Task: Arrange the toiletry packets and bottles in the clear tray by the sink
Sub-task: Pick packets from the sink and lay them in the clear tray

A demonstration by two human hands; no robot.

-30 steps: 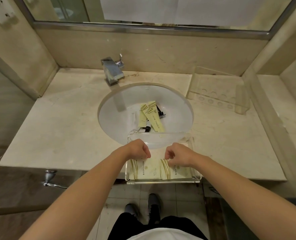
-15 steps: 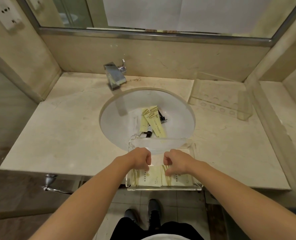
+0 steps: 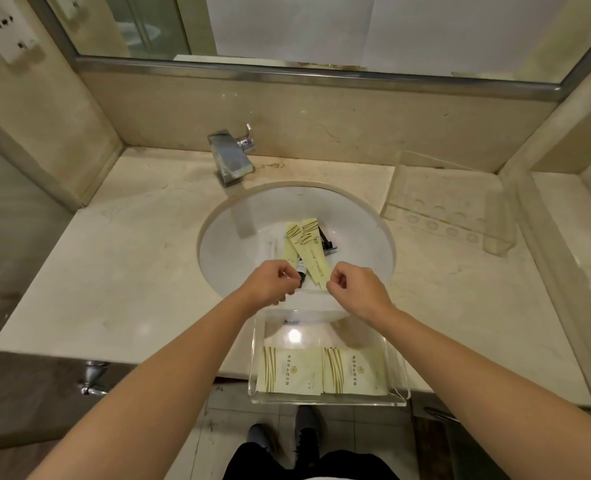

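Observation:
A clear tray (image 3: 328, 399) sits at the counter's front edge, partly over the sink basin (image 3: 366, 244). Two pale yellow packets (image 3: 321, 370) lie flat side by side at its near end. In the basin lie more long yellow packets (image 3: 308, 247) over dark small bottles (image 3: 327, 242). My left hand (image 3: 270, 282) and my right hand (image 3: 354, 287) hover with loosely curled fingers over the basin's near rim, just above the tray's far end. Neither hand holds anything, and the right hand's fingertips are close to a packet's near end.
A chrome faucet (image 3: 231, 157) stands behind the basin. A clear acrylic holder with round holes (image 3: 450, 209) sits at the back right of the counter. A mirror and walls enclose the counter. My shoes show on the tiled floor below.
Both hands have let go of the two packets in the tray and moved forward, away from me, to the basin's near rim.

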